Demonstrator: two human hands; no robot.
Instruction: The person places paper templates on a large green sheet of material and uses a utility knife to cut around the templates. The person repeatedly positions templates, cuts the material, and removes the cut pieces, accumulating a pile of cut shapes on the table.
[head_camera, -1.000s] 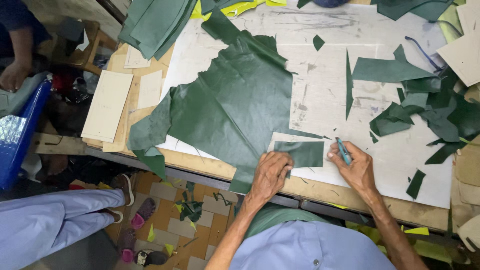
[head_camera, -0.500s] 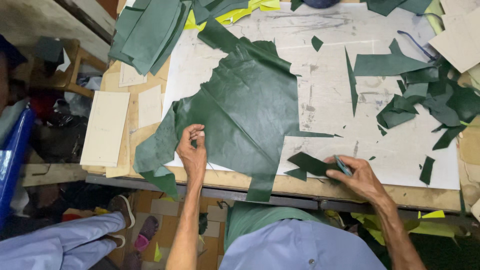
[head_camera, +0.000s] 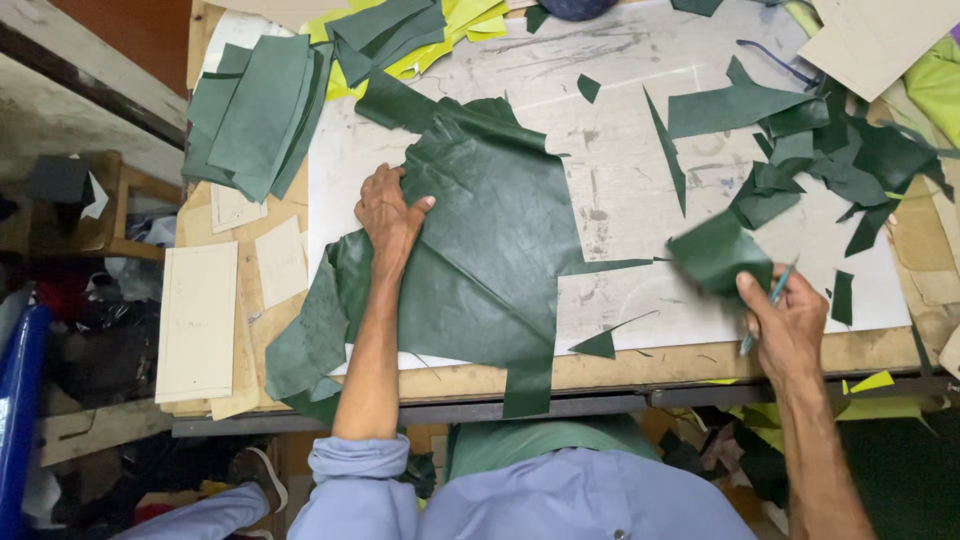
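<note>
My left hand (head_camera: 390, 212) rests flat on the left part of a large dark green leather sheet (head_camera: 490, 250) spread over the white cutting board (head_camera: 620, 160). My right hand (head_camera: 785, 320) is at the board's front right, gripping a teal-handled cutting tool (head_camera: 770, 300) and lifting a cut green leather piece (head_camera: 720, 252), which looks blurred. A small green triangle scrap (head_camera: 600, 345) lies near the front edge between the hands.
A stack of cut green pieces (head_camera: 255, 115) lies at the back left over yellow-green sheets (head_camera: 440, 40). Green offcuts (head_camera: 840, 160) pile up at the right. Cardboard templates (head_camera: 200, 320) sit left of the board. A blue chair (head_camera: 20, 400) stands at the far left.
My left hand moved from the front edge up and left onto the large sheet. My right hand lifted the cut piece off the board and carried it right.
</note>
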